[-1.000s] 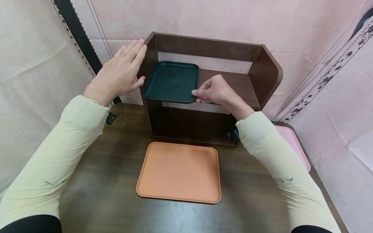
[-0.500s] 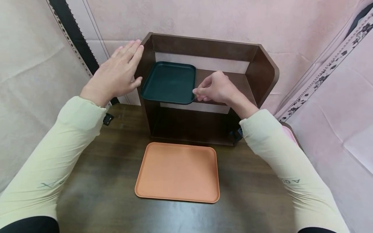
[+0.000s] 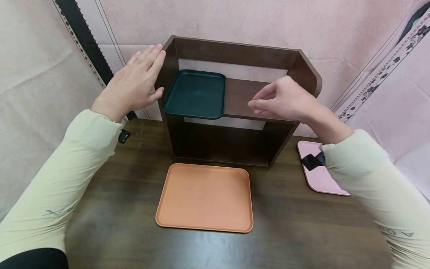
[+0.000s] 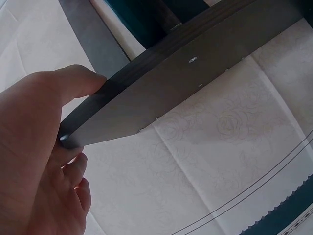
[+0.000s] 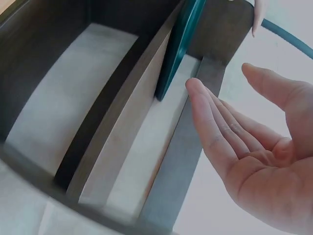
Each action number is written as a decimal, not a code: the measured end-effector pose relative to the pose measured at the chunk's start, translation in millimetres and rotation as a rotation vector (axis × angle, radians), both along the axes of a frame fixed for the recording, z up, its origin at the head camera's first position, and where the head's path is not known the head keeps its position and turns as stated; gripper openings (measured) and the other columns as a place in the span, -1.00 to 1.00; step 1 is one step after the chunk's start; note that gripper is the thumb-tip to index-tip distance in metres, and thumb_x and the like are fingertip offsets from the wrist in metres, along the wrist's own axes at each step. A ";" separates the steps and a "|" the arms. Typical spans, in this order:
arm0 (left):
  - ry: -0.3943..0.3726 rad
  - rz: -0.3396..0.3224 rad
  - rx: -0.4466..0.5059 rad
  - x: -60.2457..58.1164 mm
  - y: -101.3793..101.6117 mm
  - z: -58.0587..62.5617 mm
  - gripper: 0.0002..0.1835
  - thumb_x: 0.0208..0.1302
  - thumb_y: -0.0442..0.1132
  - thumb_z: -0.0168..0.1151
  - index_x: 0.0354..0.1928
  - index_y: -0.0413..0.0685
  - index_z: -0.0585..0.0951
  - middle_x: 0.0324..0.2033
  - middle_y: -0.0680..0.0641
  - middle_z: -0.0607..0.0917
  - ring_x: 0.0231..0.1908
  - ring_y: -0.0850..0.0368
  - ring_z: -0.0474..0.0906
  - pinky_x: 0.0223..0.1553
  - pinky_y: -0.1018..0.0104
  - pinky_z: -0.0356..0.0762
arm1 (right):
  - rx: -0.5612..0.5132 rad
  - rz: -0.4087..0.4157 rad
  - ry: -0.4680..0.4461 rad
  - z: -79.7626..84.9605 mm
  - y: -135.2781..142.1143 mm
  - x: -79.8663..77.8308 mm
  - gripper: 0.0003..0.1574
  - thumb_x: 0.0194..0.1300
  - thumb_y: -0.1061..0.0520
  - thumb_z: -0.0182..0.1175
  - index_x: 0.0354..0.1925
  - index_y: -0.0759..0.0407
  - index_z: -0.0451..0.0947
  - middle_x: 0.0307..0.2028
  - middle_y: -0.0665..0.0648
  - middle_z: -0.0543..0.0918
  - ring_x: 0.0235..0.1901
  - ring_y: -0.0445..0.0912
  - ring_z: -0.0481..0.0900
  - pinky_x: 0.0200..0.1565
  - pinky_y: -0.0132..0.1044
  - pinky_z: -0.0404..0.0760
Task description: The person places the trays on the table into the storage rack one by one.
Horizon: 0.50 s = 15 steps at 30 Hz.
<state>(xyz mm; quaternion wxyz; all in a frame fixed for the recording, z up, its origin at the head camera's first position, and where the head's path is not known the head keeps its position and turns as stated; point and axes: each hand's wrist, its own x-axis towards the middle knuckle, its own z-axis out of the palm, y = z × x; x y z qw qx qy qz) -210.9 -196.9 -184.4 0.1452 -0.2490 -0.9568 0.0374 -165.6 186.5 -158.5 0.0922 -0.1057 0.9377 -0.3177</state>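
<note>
Green tray (image 3: 196,95) lies flat on the upper board (image 3: 248,99) of the brown shelf unit (image 3: 235,52), left end, bare board to its right. Our read: the placing step is at or near its end. Right hand (image 3: 282,99) is over the bare board, apart from the tray; the right wrist view has its four fingers together, thumb well off them, nothing between. Left hand (image 3: 134,78) rests on the unit's left side: fingers extended along the outer face, thumb apart from them, tip at the front edge per the left wrist view. We take that as steadying. Next move, we'd guess, calls for a check of the tray's seat, then either a small nudge or both hands off. Orange tray (image 3: 204,198) lies on the table (image 3: 127,209) in front of the unit, untouched; pink tray (image 3: 320,175) is on the right. Hard to make out: whether the green tray touches the left panel, and whether its front edge overhangs the board. Right arm covers part of the pink tray. Lower compartment is too dark for us to read well. Left wrist view cuts the green tray to a sliver; the right one shows it edge-on, cropped at the top.
</note>
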 end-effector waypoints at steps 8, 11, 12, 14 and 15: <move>-0.001 0.005 -0.003 0.0 0.0 0.1 -0.09 0.57 -0.11 0.05 0.68 -0.32 -0.20 0.70 -0.32 -0.24 0.71 -0.28 -0.27 0.71 -0.14 -0.32 | 0.172 -0.050 0.028 6.1 61.5 22.9 -0.31 0.37 -0.39 0.32 0.19 0.05 0.73 -0.18 -0.05 0.89 -0.23 -0.33 0.81 -0.12 -0.48 0.53; -0.001 -0.001 0.001 -0.4 -0.1 0.3 -0.08 0.57 -0.11 0.06 0.68 -0.33 -0.20 0.70 -0.32 -0.23 0.71 -0.28 -0.27 0.71 -0.15 -0.32 | 0.185 -0.074 0.032 3.0 86.1 31.6 -0.32 0.39 -0.36 0.32 0.19 0.09 0.73 -0.21 -0.06 0.89 -0.25 -0.32 0.82 -0.19 -0.50 0.59; -0.002 -0.002 0.003 -0.4 0.0 0.3 -0.08 0.57 -0.11 0.06 0.68 -0.33 -0.20 0.70 -0.32 -0.23 0.71 -0.28 -0.27 0.71 -0.15 -0.32 | 0.184 -0.079 0.033 1.8 93.1 34.3 -0.33 0.41 -0.33 0.32 0.20 0.11 0.72 -0.21 -0.07 0.89 -0.25 -0.32 0.82 -0.20 -0.53 0.61; -0.004 -0.003 0.003 -0.6 0.1 0.3 -0.08 0.57 -0.11 0.06 0.68 -0.33 -0.20 0.70 -0.32 -0.23 0.71 -0.28 -0.27 0.71 -0.15 -0.32 | 0.167 -0.083 0.034 -1.9 106.4 38.5 -0.35 0.44 -0.26 0.32 0.21 0.18 0.70 -0.23 -0.08 0.89 -0.27 -0.32 0.83 -0.22 -0.58 0.65; -0.005 -0.002 0.002 -0.7 0.0 0.3 -0.08 0.57 -0.11 0.06 0.68 -0.33 -0.20 0.70 -0.32 -0.23 0.71 -0.28 -0.27 0.71 -0.15 -0.32 | 0.158 -0.083 0.033 -3.7 113.1 40.5 -0.37 0.46 -0.21 0.32 0.22 0.22 0.69 -0.24 -0.08 0.89 -0.28 -0.32 0.83 -0.22 -0.61 0.65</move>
